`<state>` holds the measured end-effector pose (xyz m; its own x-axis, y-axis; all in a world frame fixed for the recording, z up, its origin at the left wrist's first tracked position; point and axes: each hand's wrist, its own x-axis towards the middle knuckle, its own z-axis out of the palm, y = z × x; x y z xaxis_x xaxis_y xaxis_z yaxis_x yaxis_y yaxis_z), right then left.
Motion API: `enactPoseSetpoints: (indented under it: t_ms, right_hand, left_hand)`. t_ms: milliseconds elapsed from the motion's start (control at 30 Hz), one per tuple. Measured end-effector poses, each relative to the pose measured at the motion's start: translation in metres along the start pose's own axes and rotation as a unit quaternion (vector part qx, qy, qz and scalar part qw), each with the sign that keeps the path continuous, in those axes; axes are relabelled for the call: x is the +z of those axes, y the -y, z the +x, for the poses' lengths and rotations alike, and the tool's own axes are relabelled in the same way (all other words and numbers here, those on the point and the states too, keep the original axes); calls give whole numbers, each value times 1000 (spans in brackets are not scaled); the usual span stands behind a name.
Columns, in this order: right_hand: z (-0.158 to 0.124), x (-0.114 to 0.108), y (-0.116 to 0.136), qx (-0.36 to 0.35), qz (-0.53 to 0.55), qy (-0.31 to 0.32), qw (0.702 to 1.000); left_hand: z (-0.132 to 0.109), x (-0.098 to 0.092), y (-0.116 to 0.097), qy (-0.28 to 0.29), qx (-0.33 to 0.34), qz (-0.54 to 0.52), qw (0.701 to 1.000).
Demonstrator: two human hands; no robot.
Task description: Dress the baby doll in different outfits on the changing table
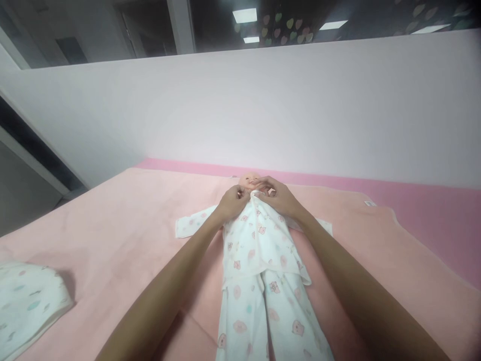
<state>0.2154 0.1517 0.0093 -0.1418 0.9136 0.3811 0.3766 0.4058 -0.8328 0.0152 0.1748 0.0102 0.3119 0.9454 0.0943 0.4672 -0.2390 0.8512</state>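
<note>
A baby doll lies on its back, its head toward the wall. It wears a white printed jacket and matching trousers, with both jacket sleeves spread out to the sides. At the neck, my left hand pinches the jacket's collar edge from the left. My right hand is closed on the collar from the other side, its fingers over the doll's chin. The two hands nearly meet at the top of the front opening. My fingertips partly hide the fastening there.
A peach blanket covers the pink mat under the doll. Another white printed cloth lies folded at the lower left. A white wall with dark glass above it rises behind.
</note>
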Motion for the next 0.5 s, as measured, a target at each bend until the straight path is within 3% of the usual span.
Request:
enactPoseSetpoints:
  t_ms: [233, 500]
  right_hand:
    - [-1, 2, 7, 88, -7, -11, 996]
    - [-2, 2, 8, 153, 35, -16, 988]
  left_hand:
    - [-2, -7, 0, 24, 11, -26, 999]
    - [3, -11, 3, 33, -25, -27, 999]
